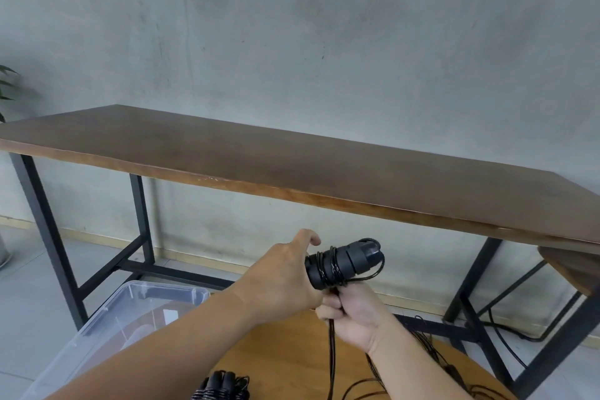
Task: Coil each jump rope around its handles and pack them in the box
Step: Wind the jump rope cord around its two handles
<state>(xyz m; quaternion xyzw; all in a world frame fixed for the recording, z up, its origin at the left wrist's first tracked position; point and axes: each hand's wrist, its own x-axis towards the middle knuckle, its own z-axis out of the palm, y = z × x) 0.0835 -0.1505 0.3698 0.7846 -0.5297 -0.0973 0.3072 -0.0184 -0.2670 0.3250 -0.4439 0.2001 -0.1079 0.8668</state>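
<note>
- Writing: no brand, label or text is legible on any item in view.
- Left hand point(281, 281): at lower centre of the frame, fingers curled round the near end of the pair of black jump rope handles point(341, 265); the thumb points up and away at the top of the hand.
- Right hand point(352, 312): directly below the handles, touching the left hand; fingers closed in a fist that pinches the black rope cord point(331, 354), which hangs straight down from the fist.
- Jump rope handles: held side by side in the air in front of the long wooden table point(292, 166); several turns of thin black cord are wrapped round their middle, and one loose loop stands out at the far end.
- Second coiled jump rope point(224, 388): lies at the bottom edge on the round wooden table point(285, 354).
- Loose black cords point(435, 351): spread over the right side of the round table.
- Clear plastic box point(107, 328): on the floor at lower left, beside the round table; its contents cannot be identified.
</note>
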